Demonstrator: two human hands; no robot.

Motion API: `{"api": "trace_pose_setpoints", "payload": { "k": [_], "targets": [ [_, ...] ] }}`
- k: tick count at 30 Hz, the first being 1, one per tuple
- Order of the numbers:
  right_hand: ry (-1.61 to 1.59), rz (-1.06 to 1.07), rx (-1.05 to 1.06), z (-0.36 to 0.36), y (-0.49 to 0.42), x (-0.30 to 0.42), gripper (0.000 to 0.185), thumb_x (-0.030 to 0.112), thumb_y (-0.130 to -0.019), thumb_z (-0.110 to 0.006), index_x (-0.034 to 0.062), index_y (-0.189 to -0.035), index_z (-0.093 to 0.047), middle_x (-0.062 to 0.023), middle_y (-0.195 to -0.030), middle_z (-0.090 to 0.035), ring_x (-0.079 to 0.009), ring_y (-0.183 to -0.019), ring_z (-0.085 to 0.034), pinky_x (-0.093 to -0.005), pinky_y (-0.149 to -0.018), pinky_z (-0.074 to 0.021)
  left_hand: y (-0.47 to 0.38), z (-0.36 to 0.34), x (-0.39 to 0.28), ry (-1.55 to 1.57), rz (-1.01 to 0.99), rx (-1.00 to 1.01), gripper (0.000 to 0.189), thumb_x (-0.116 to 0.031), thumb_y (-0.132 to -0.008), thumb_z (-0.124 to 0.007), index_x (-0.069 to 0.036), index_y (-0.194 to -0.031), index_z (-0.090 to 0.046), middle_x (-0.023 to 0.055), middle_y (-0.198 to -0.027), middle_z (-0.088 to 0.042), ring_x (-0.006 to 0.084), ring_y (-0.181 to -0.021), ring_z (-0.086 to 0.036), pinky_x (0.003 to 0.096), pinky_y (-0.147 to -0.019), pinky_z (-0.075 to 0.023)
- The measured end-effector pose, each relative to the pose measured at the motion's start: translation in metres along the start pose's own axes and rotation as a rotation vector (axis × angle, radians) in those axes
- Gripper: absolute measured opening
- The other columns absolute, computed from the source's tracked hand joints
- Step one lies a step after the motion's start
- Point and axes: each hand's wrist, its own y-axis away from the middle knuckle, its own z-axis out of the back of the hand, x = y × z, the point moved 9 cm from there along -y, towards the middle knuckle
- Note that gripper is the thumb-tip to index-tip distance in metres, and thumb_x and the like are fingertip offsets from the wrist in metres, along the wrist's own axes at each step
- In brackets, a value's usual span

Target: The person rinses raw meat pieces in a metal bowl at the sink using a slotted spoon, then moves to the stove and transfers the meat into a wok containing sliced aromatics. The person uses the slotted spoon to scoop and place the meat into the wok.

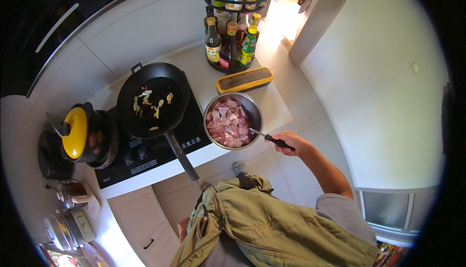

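Note:
My right hand (294, 142) grips the black handle of a metal cooking utensil (259, 132). The utensil's shaft reaches into a stainless steel bowl (257, 114), and its far end is hidden among the meat. Raw, pale pink chunks of meat (227, 123) fill much of the bowl, which sits at the counter edge beside the cooktop. Only part of my left hand (183, 227) shows, low by my side against the olive vest; its fingers are hidden. Left of the bowl, a black frying pan (127, 103) holds scattered pale slices, apparently ginger and scallion (146, 97).
The pan rests on a black cooktop (160, 154), its long handle (184, 159) jutting past the front edge. A yellow-lidded pot (74, 132) stands at left. Behind the bowl are a yellow-rimmed oblong box (245, 79) and a tiered rack of condiment bottles (231, 68).

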Motion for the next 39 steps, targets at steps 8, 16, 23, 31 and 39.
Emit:
{"api": "trace_pose_setpoints", "payload": {
  "k": [8,16,23,31,39],
  "targets": [
    [-0.145,0.027,0.109,-0.018,-0.003,-0.014,0.036,0.034,-0.098,-0.049,0.0098,-0.122,-0.060,-0.0020,-0.058,-0.051,-0.0050,-0.034,-0.036,-0.0198,-0.029,-0.0277,0.003,-0.003,-0.003,0.059,0.001,-0.007,0.027,-0.028,-0.080,-0.068,-0.005,-0.093,-0.072,0.0104,-0.082,-0.070,0.0178,-0.079,-0.067,0.0348,-0.068,-0.0518],
    [-0.158,0.095,0.012,-0.027,0.020,-0.020,0.035,0.034,-0.097,-0.051,0.0093,-0.120,-0.062,-0.0004,-0.057,-0.051,-0.0056,-0.034,-0.036,-0.0198,-0.031,-0.0298,-0.001,-0.001,0.006,0.132,-0.037,-0.012,0.028,-0.028,-0.080,-0.069,-0.004,-0.095,-0.072,0.0102,-0.083,-0.071,0.0172,-0.081,-0.067,0.0344,-0.069,-0.0520],
    [-0.100,0.164,-0.083,-0.031,0.026,-0.026,0.032,0.033,-0.097,-0.051,0.0106,-0.117,-0.064,-0.0011,-0.057,-0.051,-0.0055,-0.034,-0.036,-0.0199,-0.031,-0.0299,-0.028,-0.002,0.030,-0.185,-0.098,0.058,0.030,-0.023,-0.081,-0.071,-0.002,-0.102,-0.072,0.0100,-0.090,-0.073,0.0176,-0.085,-0.067,0.0339,-0.075,-0.0531],
    [-0.098,0.180,-0.066,-0.043,0.031,-0.029,0.032,0.033,-0.098,-0.050,0.0095,-0.117,-0.063,-0.0010,-0.057,-0.050,-0.0059,-0.033,-0.034,-0.0205,-0.030,-0.0268,-0.023,-0.001,0.021,0.177,-0.021,-0.007,0.024,-0.012,-0.080,-0.071,0.006,-0.096,-0.071,0.0049,-0.079,-0.069,0.0130,-0.071,-0.062,0.0305,-0.064,-0.0496],
    [-0.121,0.206,-0.094,-0.052,0.044,-0.031,0.033,0.034,-0.098,-0.049,0.0095,-0.118,-0.062,-0.0002,-0.056,-0.047,-0.0063,-0.032,-0.032,-0.0208,-0.030,-0.0253,0.040,0.011,-0.100,0.155,-0.040,0.060,0.019,-0.008,-0.078,-0.069,0.004,-0.091,-0.072,0.0036,-0.072,-0.063,0.0118,-0.067,-0.059,0.0291,-0.060,-0.0469]
  ]
}}
